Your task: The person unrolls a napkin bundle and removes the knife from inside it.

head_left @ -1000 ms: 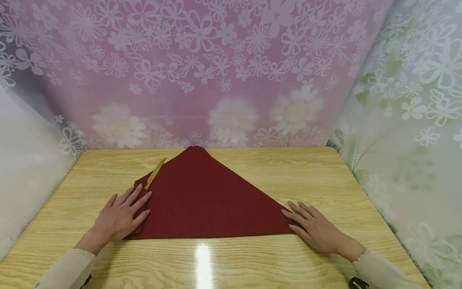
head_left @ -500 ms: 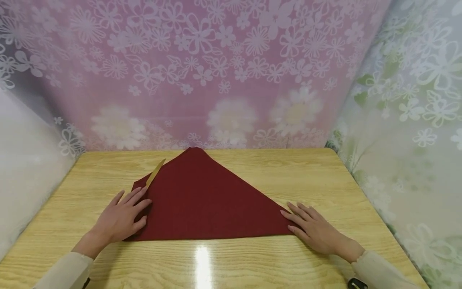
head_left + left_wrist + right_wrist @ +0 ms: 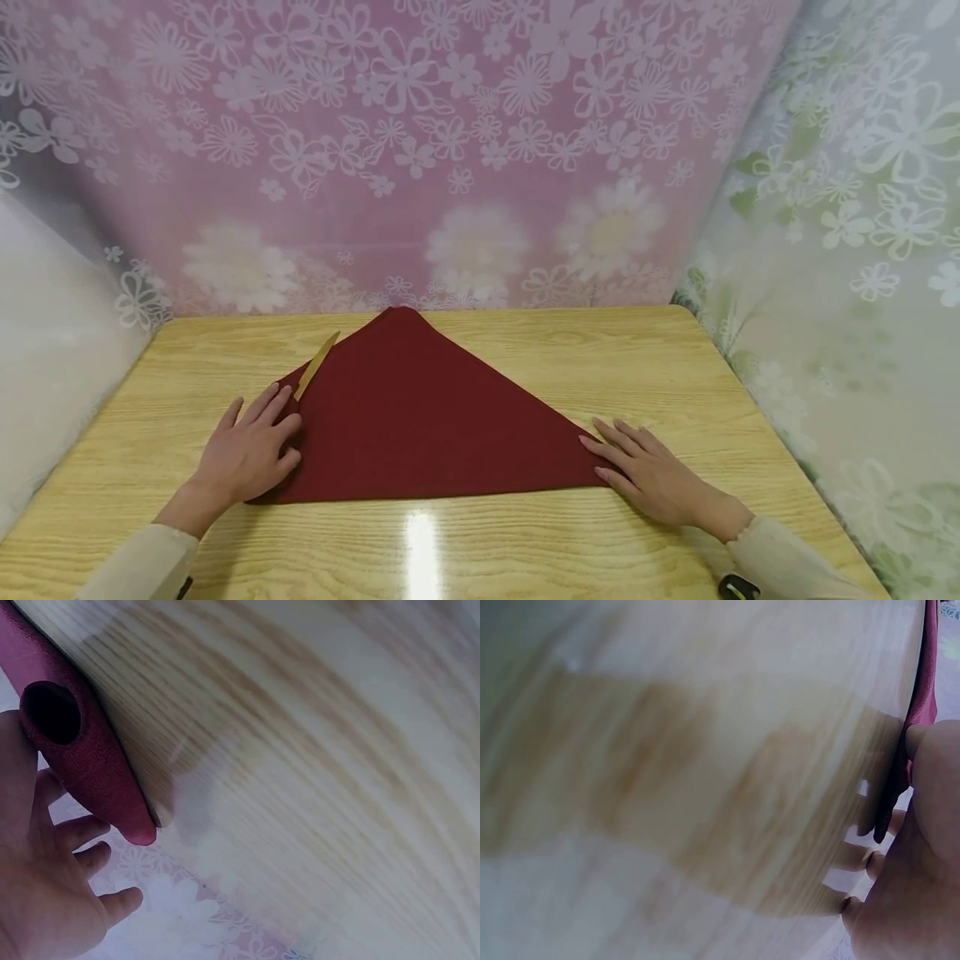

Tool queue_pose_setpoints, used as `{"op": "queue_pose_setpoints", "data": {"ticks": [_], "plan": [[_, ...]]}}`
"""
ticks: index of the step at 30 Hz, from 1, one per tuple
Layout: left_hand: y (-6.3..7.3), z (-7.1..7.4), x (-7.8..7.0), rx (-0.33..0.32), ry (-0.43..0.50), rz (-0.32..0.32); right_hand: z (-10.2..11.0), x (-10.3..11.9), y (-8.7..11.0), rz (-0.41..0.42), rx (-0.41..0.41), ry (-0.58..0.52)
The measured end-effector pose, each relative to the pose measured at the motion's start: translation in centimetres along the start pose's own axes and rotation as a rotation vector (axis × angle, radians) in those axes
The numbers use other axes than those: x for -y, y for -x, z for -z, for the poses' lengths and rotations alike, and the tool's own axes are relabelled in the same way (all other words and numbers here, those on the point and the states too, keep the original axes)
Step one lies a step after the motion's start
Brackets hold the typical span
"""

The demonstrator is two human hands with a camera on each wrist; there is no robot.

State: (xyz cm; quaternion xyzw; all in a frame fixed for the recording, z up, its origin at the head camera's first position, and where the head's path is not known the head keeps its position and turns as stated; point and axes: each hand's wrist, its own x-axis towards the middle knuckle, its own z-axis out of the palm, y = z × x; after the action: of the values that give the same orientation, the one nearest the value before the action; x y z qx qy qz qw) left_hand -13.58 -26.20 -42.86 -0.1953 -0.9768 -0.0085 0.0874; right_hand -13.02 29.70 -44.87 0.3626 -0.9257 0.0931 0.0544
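Note:
A dark red cloth, folded into a broad triangle, lies on the wooden table with its peak toward the back edge. At its left end my left hand bends thumb and fingers around a rolled edge. The left wrist view shows this cloth roll with a hollow loop at its end and the thumb beside it. A gold-coloured knife slants across the cloth's left side, blade tip at the edge, its lower end hidden near the fingertips. My right hand rests with extended fingers on the right corner.
The wooden table ends against a pink flowered curtain at the back. Pale flowered sheets rise along both sides. Dark band parts show at the sleeve near the front.
My left hand goes from lying flat on the folded left flap to bending its fingers round it; the flap's inner edge is now covered. The right hand and the cloth's right corner stay put.

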Motion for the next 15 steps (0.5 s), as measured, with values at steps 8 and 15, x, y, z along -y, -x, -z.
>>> {"op": "queue_pose_setpoints", "data": {"ticks": [8, 15], "plan": [[0.02, 0.12, 0.37, -0.007, 0.005, 0.015, 0.06, -0.02, -0.03, -0.013, 0.011, 0.0], [0.27, 0.36, 0.81, -0.03, 0.014, 0.004, 0.02, 0.03, -0.02, 0.008, -0.005, 0.003]]}}
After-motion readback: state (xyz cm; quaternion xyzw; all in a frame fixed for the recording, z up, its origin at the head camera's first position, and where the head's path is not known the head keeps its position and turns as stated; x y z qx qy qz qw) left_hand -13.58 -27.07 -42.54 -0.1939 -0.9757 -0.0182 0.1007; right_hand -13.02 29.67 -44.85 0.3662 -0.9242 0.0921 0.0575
